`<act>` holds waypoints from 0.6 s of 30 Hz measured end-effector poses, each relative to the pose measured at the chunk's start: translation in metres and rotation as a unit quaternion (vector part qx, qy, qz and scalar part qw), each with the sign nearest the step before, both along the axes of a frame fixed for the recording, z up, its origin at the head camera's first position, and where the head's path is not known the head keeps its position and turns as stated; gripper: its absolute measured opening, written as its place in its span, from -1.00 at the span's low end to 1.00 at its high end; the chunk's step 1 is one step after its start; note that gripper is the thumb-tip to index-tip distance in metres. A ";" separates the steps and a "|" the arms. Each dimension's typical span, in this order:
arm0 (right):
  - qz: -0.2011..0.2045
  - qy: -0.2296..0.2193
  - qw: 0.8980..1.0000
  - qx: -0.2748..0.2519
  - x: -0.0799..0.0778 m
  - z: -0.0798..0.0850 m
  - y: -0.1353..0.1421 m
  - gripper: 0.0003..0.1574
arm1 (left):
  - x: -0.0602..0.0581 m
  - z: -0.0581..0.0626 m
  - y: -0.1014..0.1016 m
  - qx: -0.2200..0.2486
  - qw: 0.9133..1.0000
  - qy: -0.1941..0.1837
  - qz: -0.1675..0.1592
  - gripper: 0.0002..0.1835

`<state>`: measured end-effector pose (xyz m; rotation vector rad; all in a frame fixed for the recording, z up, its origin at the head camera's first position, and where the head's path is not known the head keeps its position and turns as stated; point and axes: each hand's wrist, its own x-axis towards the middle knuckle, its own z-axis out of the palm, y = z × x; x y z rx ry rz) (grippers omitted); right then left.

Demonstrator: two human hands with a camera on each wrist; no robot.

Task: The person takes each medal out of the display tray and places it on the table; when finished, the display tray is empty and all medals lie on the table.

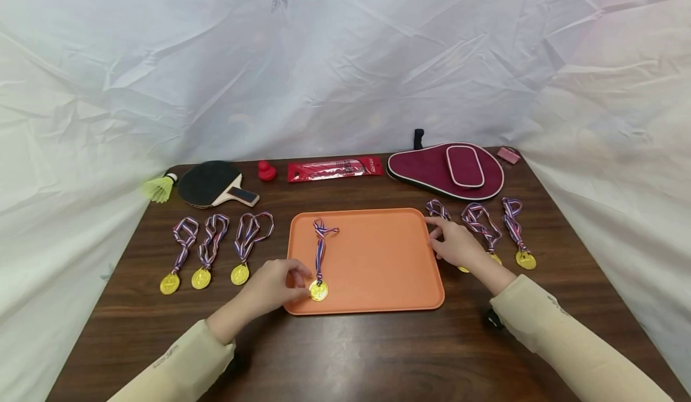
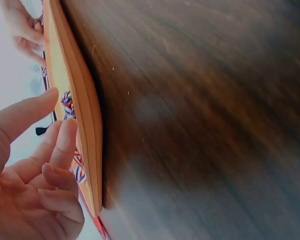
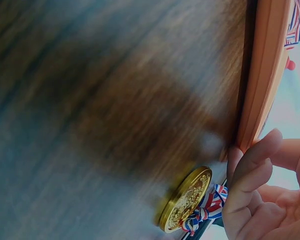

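Note:
An orange tray [image 1: 383, 264] lies at the middle of the table. On its left part rests a gold medal [image 1: 318, 291] with its striped ribbon stretched toward the back. My left hand [image 1: 272, 286] is beside that medal over the tray's left edge; the left wrist view shows a gap between thumb [image 2: 35, 112] and fingers. At the tray's right edge is my right hand [image 1: 457, 244], its fingertips [image 3: 234, 156] at the rim, with fingers loosely bent. Close by lies another gold medal [image 3: 187, 200], whose ribbon [image 1: 437, 209] is partly hidden behind that hand in the head view.
Several medals lie in rows, left [image 1: 201, 278] and right [image 1: 525, 260] of the tray. Along the back are a shuttlecock [image 1: 159, 188], table tennis bat [image 1: 207, 184], red rubber duck [image 1: 267, 171], red packet [image 1: 335, 169], maroon bat case [image 1: 423, 171] and small pink block [image 1: 508, 155].

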<state>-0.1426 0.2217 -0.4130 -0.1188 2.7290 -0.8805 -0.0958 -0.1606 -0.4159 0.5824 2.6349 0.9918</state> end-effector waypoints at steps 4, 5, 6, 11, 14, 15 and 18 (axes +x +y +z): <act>-0.001 0.000 1.000 0.001 0.000 0.000 0.000 -0.37 | 0.001 0.000 0.006 -0.024 1.000 0.007 0.008 -0.72; -0.001 0.000 1.000 0.001 0.000 0.000 0.000 -0.37 | 0.002 0.000 0.008 -0.030 0.999 0.007 0.011 -0.71; -0.001 0.000 1.000 0.001 0.000 0.000 0.000 -0.37 | 0.002 0.000 0.009 -0.038 0.999 0.007 0.013 -0.70; -0.001 0.002 1.000 0.004 0.000 0.000 0.000 -0.37 | 0.002 0.000 0.014 -0.059 0.998 0.003 0.020 -0.65; -0.003 0.002 1.000 0.006 0.000 0.000 0.000 -0.37 | 0.002 -0.001 0.016 -0.060 0.998 0.001 0.020 -0.64; -0.004 0.002 1.000 0.006 0.000 0.000 0.000 -0.37 | 0.002 -0.001 0.016 -0.062 0.998 0.001 0.022 -0.64; -0.003 0.000 1.000 0.005 0.000 0.000 0.000 -0.37 | 0.001 -0.002 0.017 -0.066 0.998 0.001 0.026 -0.63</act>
